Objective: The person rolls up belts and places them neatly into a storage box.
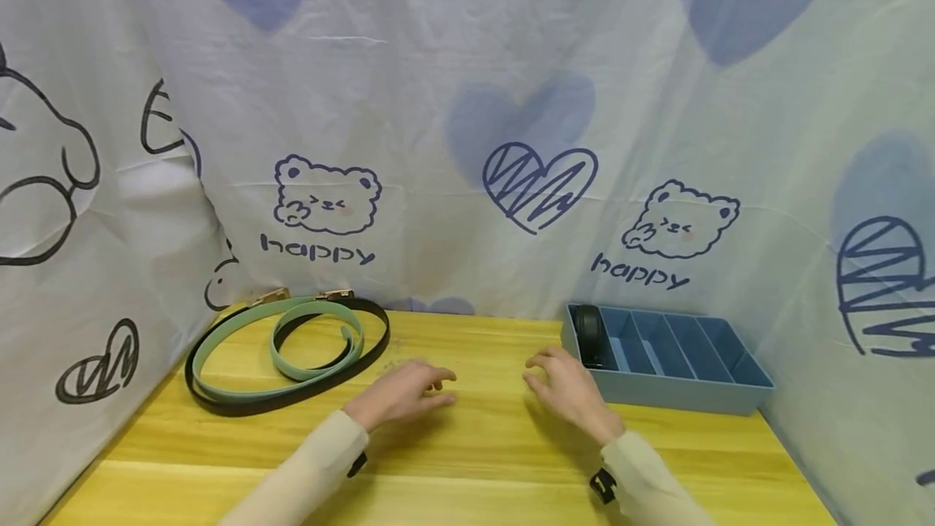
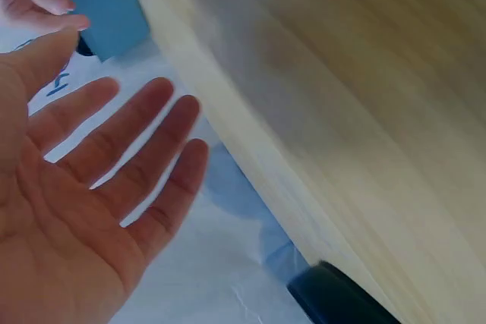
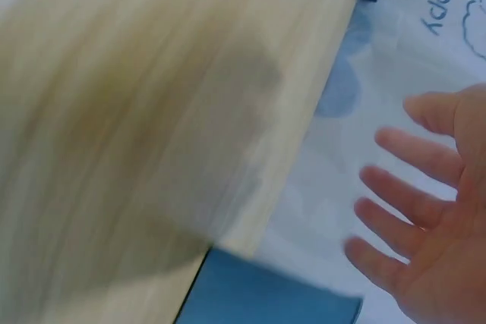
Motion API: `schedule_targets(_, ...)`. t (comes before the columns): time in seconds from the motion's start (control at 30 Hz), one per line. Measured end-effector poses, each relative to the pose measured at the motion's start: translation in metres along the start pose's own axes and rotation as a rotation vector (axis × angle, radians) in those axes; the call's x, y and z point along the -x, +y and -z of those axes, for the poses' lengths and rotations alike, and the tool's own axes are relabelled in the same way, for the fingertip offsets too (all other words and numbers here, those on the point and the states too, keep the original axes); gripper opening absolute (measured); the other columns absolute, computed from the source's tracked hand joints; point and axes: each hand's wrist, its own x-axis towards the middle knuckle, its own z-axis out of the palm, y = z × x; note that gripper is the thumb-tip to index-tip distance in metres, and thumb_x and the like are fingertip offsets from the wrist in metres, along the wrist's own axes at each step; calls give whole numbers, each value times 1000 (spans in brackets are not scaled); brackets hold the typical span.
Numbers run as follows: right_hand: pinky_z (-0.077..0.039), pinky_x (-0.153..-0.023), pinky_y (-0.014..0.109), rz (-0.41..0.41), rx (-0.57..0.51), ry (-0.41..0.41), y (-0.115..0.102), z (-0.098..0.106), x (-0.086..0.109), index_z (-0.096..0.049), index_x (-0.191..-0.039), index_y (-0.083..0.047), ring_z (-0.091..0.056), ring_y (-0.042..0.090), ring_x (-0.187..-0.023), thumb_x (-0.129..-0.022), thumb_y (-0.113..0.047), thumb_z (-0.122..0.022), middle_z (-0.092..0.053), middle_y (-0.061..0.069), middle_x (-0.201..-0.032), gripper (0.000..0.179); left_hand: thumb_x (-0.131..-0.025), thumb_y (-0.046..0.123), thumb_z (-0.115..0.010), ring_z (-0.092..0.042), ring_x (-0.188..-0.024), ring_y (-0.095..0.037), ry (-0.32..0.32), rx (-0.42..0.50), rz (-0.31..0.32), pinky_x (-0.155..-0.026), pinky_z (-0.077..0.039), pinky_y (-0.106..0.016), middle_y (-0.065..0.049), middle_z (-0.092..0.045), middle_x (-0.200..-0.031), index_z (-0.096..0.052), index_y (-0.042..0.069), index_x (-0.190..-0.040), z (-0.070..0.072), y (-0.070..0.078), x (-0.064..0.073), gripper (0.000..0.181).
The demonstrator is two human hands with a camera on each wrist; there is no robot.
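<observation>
My left hand (image 1: 405, 392) hovers over the middle of the wooden table, fingers loosely extended and holding nothing. Facing it, my right hand (image 1: 570, 392) is also bare, its fingers spread in the right wrist view, just left of a blue divided box (image 1: 679, 392). A black rolled item (image 1: 588, 331), resembling a coiled belt, stands in the box's leftmost compartment. To the left of my left hand lie a black belt (image 1: 248, 409) and a light green belt (image 1: 281, 360), looped together, with gold buckles (image 1: 336, 295) at the back.
Wooden table boards (image 1: 467, 453) stretch under both hands. A white cloth (image 1: 431, 209) printed with hearts and bears hangs behind the table and along both sides. The box stands at the back right, close to the cloth.
</observation>
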Motion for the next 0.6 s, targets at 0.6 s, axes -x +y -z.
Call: schedule_targets(0.6, -53, -83, 39, 115, -149, -279, -9, -17, 4, -76, -102, -7, -65, 18, -91, -94, -20, -65, -73, 3, -97, 19, -94, 20, -67, -57, -67, -8, 172, -9, 271, -61, -47, -30, 5, -69, -82, -74, 14, -94, 37, -62, 47, 10)
